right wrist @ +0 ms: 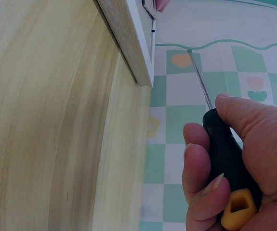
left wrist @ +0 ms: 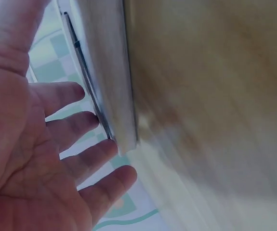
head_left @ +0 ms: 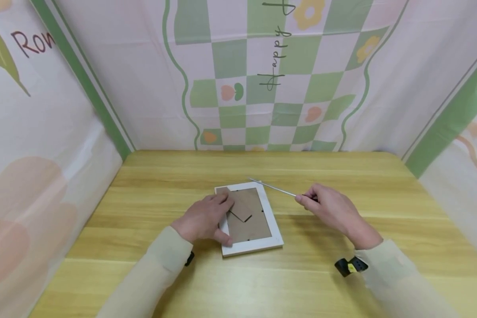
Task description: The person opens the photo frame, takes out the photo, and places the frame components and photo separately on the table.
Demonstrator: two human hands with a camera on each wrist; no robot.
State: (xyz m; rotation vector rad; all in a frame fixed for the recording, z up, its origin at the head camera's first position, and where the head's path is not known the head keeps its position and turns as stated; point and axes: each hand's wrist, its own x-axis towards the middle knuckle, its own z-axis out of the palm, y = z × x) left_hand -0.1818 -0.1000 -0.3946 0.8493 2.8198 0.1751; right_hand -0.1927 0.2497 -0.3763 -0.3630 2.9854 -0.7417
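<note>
White wood-look frame (head_left: pixel 268 213), back upward, flat on the table (head_left: pixel 143 198) in front of me. Writing nearby: "Happy" (head_left: pixel 276 56) runs sideways up the checked cloth (head_left: pixel 229 59), then part of another letter, cut by the top of my view. On the left cloth (head_left: pixel 8 110), "Ro" and a third letter, maybe m or n, partly hidden by a green band (head_left: pixel 83 88).

Frame holds a brown backing board (head_left: pixel 254 227); small dark tabs (head_left: pixel 263 211) along its edges, a dark angled line across it.

My hands: the left hand (head_left: pixel 204 216) lies over the frame's left side, fingers extended and a little spread, thumb at the near left corner, grasping nothing. The right hand (head_left: pixel 335 207) is curled firmly round a screwdriver (head_left: pixel 273 187), dark handle with a yellow-orange end. Its shaft points leftward across the frame's far right corner in head view; in right wrist view the tip shows apart from the frame.
</note>
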